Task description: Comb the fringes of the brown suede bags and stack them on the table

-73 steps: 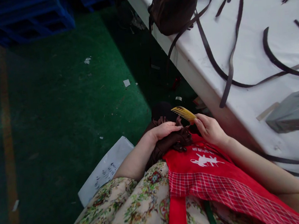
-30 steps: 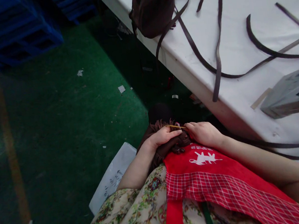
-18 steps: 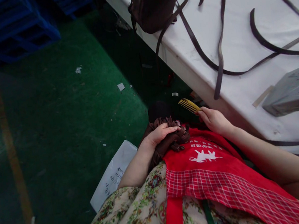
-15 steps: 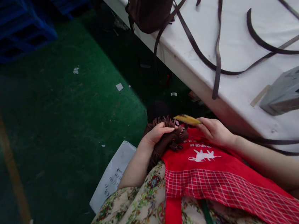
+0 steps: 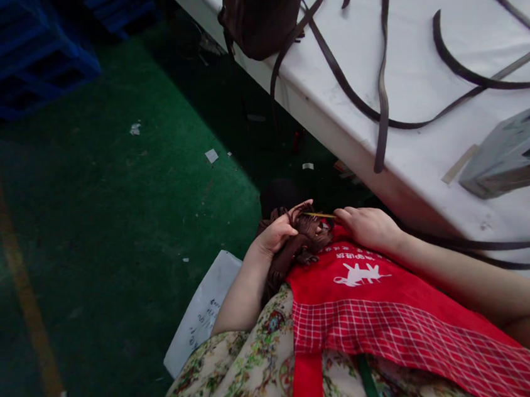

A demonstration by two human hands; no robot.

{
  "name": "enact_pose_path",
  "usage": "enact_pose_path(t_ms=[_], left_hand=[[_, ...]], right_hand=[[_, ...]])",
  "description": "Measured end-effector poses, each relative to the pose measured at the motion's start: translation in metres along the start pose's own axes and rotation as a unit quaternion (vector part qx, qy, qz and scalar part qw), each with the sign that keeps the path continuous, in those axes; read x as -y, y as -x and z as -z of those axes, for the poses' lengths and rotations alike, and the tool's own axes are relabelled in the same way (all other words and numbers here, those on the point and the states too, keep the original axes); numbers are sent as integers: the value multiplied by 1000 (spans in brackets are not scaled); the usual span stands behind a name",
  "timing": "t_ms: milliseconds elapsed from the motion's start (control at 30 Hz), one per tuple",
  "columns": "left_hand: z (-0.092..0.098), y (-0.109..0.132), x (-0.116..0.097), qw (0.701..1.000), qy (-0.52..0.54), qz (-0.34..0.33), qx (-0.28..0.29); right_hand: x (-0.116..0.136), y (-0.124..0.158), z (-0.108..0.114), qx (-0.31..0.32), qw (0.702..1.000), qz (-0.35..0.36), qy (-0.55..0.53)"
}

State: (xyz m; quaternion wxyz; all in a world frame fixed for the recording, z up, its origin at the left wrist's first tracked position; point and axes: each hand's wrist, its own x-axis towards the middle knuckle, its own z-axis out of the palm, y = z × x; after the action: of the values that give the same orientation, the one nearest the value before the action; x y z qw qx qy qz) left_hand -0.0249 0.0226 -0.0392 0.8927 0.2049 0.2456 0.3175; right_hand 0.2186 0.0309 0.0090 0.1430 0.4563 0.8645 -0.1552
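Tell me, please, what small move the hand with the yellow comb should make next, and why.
I'd suggest the right hand gently draw the yellow comb through the brown fringe, since the comb's far end is at the strands and the left hand seems to hold them.

Yellow comb [image 5: 320, 215] seen approx. edge-on, its tip at the strips of a dk brn fringed piece [image 5: 314, 231]. Piece bunched, strips splayed, partly hidden.
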Motion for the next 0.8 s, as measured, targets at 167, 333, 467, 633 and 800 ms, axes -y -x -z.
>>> enact_pose_path(t_ms=[167, 333, 467, 633, 800], left_hand=[[-1, 1, -1, 1000, 3, -1, -7], [3, -3, 0, 1000, 2, -8, -5], [5, -7, 2, 999, 1, -22, -50], [3, -9, 3, 998, -8, -19, -58], [2, -9, 2, 999, -24, -24, -35]], right_hand=[[-38, -11, -17, 8, 983, -170, -69], [-25, 0, -4, -68, 927, -72, -361], [8, 4, 7, -40, 916, 31, -399], [15, -8, -8, -28, 902, -33, -430], [-4, -14, -18, 100, 823, -48, -556]])
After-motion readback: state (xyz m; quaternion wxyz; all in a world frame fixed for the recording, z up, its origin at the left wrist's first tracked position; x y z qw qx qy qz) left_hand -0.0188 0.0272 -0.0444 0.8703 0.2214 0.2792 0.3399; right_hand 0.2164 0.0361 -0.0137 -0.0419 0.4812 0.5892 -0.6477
